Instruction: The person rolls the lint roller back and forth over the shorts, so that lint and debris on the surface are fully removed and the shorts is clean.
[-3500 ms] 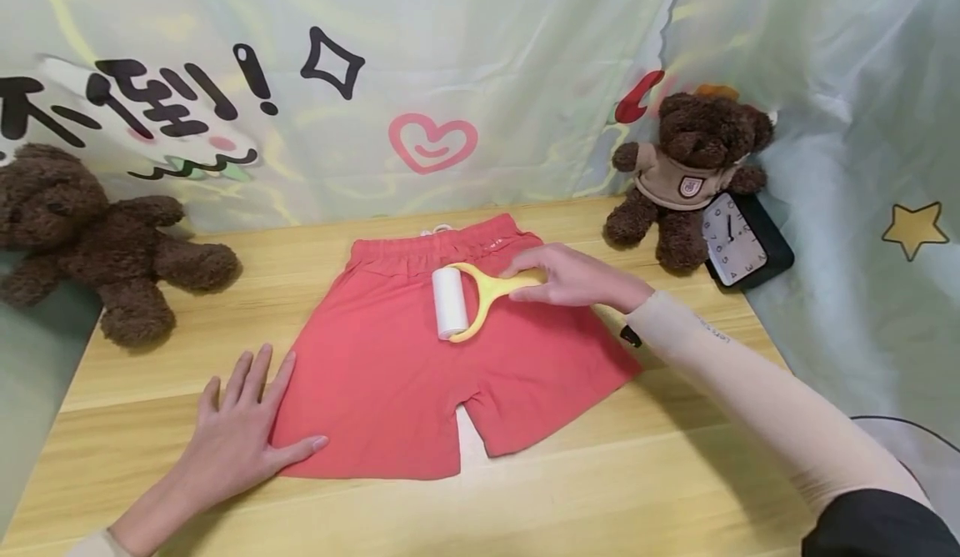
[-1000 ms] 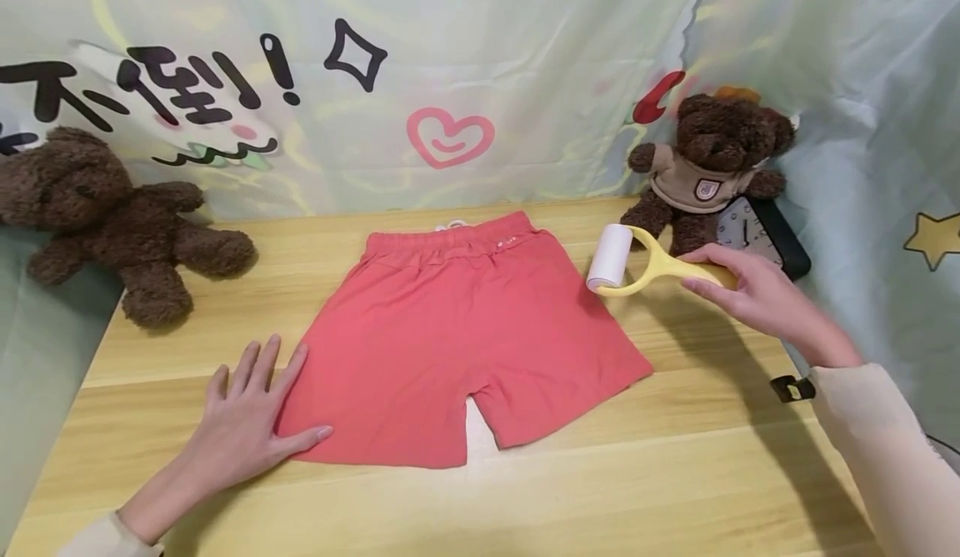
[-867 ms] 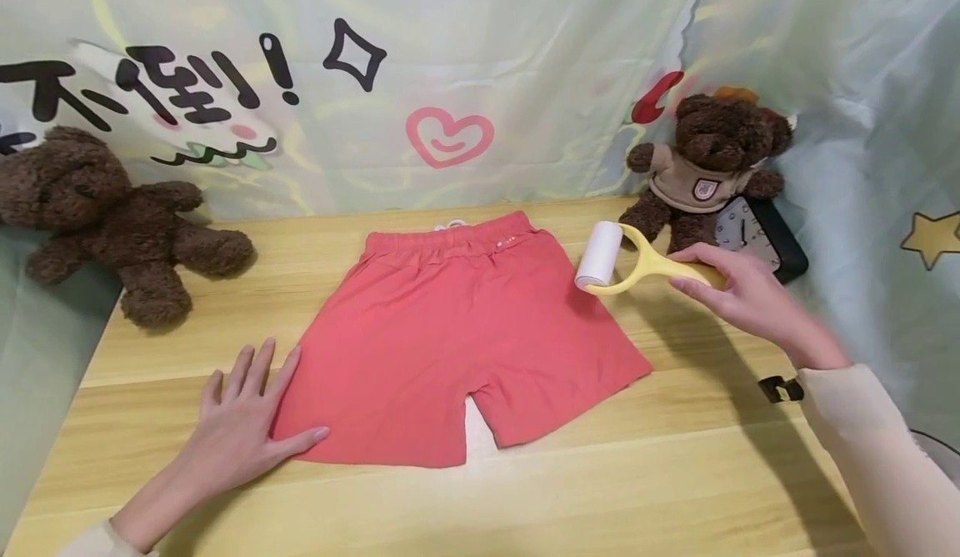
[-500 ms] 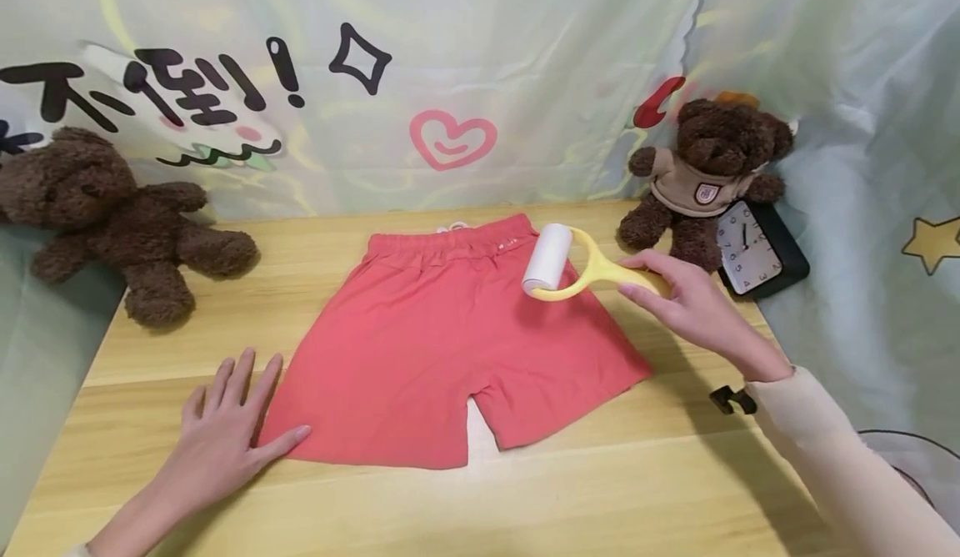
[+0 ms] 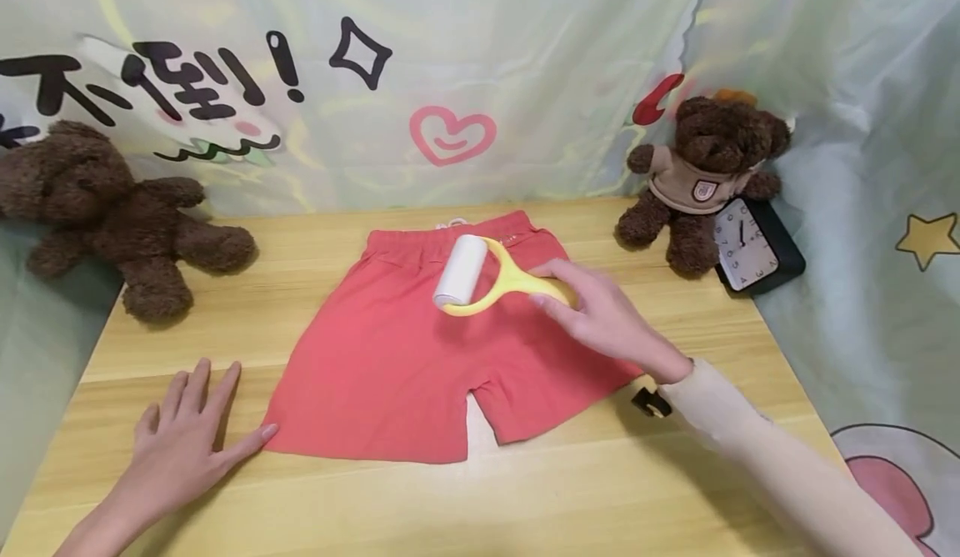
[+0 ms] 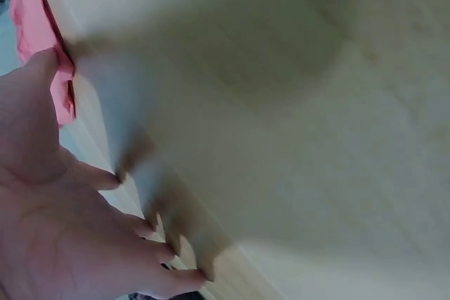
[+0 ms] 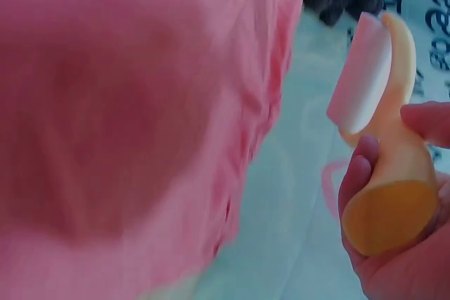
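Observation:
Red shorts [image 5: 375, 373] lie spread on the wooden table [image 5: 465, 507], waistband toward the back curtain. My right hand [image 5: 600, 311] grips the yellow handle of a lint roller [image 5: 461, 272], whose white roll is over the upper middle of the shorts. In the right wrist view the lint roller [image 7: 365, 75] is raised off the cloth, with thumb and fingers round its handle. My left hand [image 5: 180, 440] is spread at the left, its thumb tip at the lower left corner of the shorts. Its other fingertips touch down on the table in the left wrist view.
A brown teddy bear [image 5: 120, 215] leans at the back left. Another bear [image 5: 705, 173] in a beige sweater sits at the back right, beside a black-framed clock [image 5: 757, 244]. A printed curtain [image 5: 525, 65] closes off the back and sides.
My right hand, after being out at the right, has carried the lint roller leftward over the shorts. My left hand has slid left, off most of the cloth. The shorts lie as before.

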Action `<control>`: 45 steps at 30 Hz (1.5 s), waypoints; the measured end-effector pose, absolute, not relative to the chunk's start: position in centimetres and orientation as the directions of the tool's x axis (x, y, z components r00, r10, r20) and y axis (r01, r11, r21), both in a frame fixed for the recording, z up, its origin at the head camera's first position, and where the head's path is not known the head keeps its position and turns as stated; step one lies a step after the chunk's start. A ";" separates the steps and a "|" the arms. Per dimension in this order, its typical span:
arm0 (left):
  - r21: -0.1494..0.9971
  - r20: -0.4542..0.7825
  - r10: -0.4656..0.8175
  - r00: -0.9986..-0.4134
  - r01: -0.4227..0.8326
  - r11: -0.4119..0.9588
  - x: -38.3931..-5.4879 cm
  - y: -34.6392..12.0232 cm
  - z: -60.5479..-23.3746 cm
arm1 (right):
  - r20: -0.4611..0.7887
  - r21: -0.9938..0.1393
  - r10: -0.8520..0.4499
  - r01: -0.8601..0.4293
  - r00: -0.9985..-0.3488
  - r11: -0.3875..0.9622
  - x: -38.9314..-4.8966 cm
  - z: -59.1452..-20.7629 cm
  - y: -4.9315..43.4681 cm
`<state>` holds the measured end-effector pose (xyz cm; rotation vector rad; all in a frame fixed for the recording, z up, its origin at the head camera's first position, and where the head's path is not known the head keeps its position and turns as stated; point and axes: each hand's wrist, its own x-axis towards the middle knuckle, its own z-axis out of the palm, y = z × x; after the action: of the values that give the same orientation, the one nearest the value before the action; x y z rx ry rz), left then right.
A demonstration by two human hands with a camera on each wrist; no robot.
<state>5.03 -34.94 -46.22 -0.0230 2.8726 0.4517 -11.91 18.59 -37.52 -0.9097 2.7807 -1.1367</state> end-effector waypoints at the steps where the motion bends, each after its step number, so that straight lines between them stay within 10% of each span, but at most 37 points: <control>1: 0.308 -0.220 0.029 -0.975 -0.041 0.950 5.0 -35.0 -46.3 | 0.212 -0.645 -0.528 -0.523 -0.823 0.557 -11.8 -37.7 17.9; 45: 0.372 -0.032 0.187 -0.982 0.162 0.914 3.5 -35.2 -46.4 | 0.053 -0.580 -0.768 -0.645 -0.638 0.497 -8.9 -41.9 -0.5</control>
<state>3.49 -35.22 -46.40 0.2747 3.0075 0.5762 -8.91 -0.51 -41.86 -1.2120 2.5275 -0.8446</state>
